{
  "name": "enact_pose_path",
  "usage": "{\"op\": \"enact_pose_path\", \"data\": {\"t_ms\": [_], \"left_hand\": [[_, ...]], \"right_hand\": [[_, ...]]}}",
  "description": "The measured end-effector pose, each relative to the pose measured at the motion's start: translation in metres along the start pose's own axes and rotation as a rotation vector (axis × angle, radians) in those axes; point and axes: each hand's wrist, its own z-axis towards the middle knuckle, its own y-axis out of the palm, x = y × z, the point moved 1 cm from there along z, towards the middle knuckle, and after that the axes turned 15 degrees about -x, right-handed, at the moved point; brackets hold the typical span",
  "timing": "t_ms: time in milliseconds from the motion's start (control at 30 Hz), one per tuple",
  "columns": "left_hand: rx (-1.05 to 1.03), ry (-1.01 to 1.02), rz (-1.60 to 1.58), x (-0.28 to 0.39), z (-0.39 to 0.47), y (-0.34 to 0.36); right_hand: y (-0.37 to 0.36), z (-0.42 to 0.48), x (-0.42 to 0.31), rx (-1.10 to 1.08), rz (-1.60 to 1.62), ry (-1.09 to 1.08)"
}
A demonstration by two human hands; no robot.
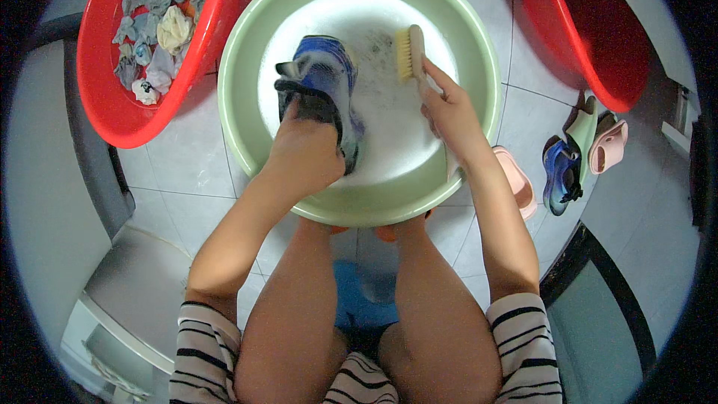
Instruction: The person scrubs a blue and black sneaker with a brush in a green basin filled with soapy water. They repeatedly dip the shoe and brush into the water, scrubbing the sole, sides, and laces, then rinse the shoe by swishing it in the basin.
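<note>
A large pale green plastic basin (241,140) stands before me with whitish, foamy water inside. My left hand (305,148) grips a blue and black shoe (328,70) at its ankle opening, fingers inside it; the toe points away from me, over the basin's left half. In my right hand (451,109) is the handle of a scrubbing brush (415,53) with yellowish bristles, which face left. Brush and shoe are apart. Dark specks float in the foam between them.
A red basin (216,39) at the left holds wet grey and white cloths (174,28). Another red basin (583,56) is at the upper right. On the tiled floor at the right lie pink slippers (516,182), a green slipper (584,129) and a blue shoe (558,174).
</note>
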Motion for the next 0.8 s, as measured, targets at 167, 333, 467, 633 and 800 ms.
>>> {"op": "enact_pose_path", "data": {"t_ms": [167, 333, 467, 633, 800], "left_hand": [[-0.025, -0.008, -0.034, 0.005, 0.024, 0.002], [0.024, -0.042, -0.018, 0.012, 0.042, 0.014], [0.108, -0.018, 0.007, 0.012, 0.045, 0.021], [0.081, -0.015, 0.023, 0.009, 0.046, 0.017], [0.206, -0.035, -0.117, 0.002, 0.057, 0.017]], "right_hand": [[-0.009, 0.050, 0.049, 0.284, -0.391, -0.224], [0.022, 0.037, 0.030, 0.035, -0.202, -0.093], [0.039, 0.001, 0.002, -0.049, -0.406, -0.320], [0.032, 0.013, -0.039, -0.091, -0.720, -0.143], [0.033, 0.038, -0.020, -0.066, -0.630, -0.095]]}}
